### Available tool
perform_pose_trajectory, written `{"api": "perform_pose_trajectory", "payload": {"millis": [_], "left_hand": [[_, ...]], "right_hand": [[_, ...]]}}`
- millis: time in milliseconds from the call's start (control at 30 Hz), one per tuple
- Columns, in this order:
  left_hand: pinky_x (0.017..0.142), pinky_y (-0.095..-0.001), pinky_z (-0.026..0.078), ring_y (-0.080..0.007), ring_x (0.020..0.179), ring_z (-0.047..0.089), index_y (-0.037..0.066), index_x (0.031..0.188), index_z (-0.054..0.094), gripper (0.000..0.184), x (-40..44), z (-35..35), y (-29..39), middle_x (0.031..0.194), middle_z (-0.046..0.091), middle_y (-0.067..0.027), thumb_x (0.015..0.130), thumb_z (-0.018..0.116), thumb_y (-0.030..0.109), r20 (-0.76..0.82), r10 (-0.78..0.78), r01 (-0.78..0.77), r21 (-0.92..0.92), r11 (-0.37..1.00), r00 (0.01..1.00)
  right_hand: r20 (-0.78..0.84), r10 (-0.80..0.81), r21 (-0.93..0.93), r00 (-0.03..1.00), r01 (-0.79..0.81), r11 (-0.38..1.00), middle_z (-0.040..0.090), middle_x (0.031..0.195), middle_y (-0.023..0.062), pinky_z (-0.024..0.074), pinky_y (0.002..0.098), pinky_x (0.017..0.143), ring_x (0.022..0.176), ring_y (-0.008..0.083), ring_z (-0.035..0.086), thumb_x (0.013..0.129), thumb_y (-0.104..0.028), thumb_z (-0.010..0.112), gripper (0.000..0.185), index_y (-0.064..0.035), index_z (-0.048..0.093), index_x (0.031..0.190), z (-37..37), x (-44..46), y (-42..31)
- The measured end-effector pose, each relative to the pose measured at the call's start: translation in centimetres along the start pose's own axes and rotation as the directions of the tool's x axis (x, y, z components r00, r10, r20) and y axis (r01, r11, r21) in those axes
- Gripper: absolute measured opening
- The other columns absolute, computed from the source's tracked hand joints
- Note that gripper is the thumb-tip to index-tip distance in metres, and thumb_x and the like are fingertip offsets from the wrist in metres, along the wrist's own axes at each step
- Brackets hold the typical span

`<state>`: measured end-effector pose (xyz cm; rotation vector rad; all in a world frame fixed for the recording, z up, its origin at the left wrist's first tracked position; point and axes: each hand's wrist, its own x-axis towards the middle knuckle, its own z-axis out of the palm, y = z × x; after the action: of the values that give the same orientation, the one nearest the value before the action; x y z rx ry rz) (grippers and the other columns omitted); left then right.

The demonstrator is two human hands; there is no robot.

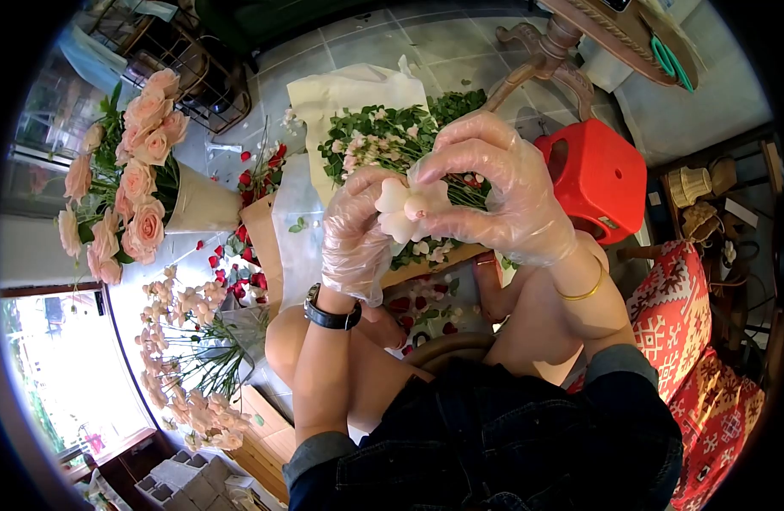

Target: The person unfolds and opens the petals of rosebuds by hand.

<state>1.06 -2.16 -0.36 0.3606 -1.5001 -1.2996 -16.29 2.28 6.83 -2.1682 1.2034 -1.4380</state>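
Between my hands is a pale rose (395, 225), its outer petals folded out flat around a small pinkish centre. My left hand (354, 232), in a clear plastic glove, is closed around the rose from the left; the stem is hidden. My right hand (515, 192), gloved the same way, has thumb and forefinger curled to the flower's petals from the right. Just beyond and below my hands lies a bunch of small pink flowers with green leaves (375, 140), on cream wrapping paper (311, 94) spread over the floor.
A white bucket (206, 202) of pink roses (141, 183) stands at left, with more peach roses (209, 417) below it. Red petals (239, 289) litter the tiled floor. At right are a red stool (609, 179) and a patterned red cushion (673, 294). Green scissors (669, 61) lie on a table at upper right.
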Motion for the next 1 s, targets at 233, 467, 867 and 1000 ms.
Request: {"api": "perform_pose_trajectory", "payload": {"millis": [233,467,867,1000], "left_hand": [[0.072,-0.0282,0.046,-0.0189,0.086,0.054,0.006,0.101,0.062,0.030,-0.2,-0.1,-0.3,0.098,0.056,-0.0089,0.072,0.068,0.000,0.006,-0.006,0.006,0.009,1.000,1.000],[0.073,-0.0277,0.048,-0.0177,0.086,0.055,0.005,0.097,0.063,0.023,-0.2,-0.3,0.1,0.099,0.054,-0.0073,0.075,0.068,0.003,0.071,-0.144,0.143,0.028,0.989,0.987],[0.069,-0.0280,0.048,-0.0191,0.082,0.056,0.005,0.097,0.064,0.025,0.3,-0.9,0.3,0.093,0.056,-0.0090,0.073,0.069,0.007,0.204,-0.127,0.102,0.127,0.987,0.971],[0.067,-0.0273,0.049,-0.0184,0.082,0.056,0.009,0.098,0.064,0.027,0.1,-1.3,-0.4,0.094,0.055,-0.0086,0.072,0.071,0.007,0.223,-0.103,0.079,0.116,0.990,0.969]], "right_hand": [[-0.009,0.035,0.013,0.999,-0.035,0.999,0.057,0.090,0.0067,0.0469,0.0297,0.075,0.084,0.0208,0.058,0.064,-0.018,0.078,0.031,-0.0086,0.064,0.090,-0.3,0.0,-0.2],[0.000,0.059,0.044,0.998,-0.059,0.997,0.056,0.089,0.0071,0.0470,0.0306,0.073,0.082,0.0217,0.058,0.071,-0.011,0.070,0.019,-0.0081,0.064,0.088,-0.4,-0.1,0.2],[0.239,0.169,0.095,0.956,-0.196,0.976,0.052,0.087,0.0081,0.0437,0.0299,0.074,0.082,0.0208,0.053,0.071,-0.018,0.069,0.017,-0.0044,0.060,0.077,-0.8,-0.2,1.3],[0.286,0.222,0.171,0.932,-0.277,0.945,0.052,0.087,0.0076,0.0431,0.0290,0.073,0.080,0.0185,0.052,0.071,-0.019,0.070,0.019,-0.0040,0.060,0.076,-1.0,-0.2,1.3]]}}
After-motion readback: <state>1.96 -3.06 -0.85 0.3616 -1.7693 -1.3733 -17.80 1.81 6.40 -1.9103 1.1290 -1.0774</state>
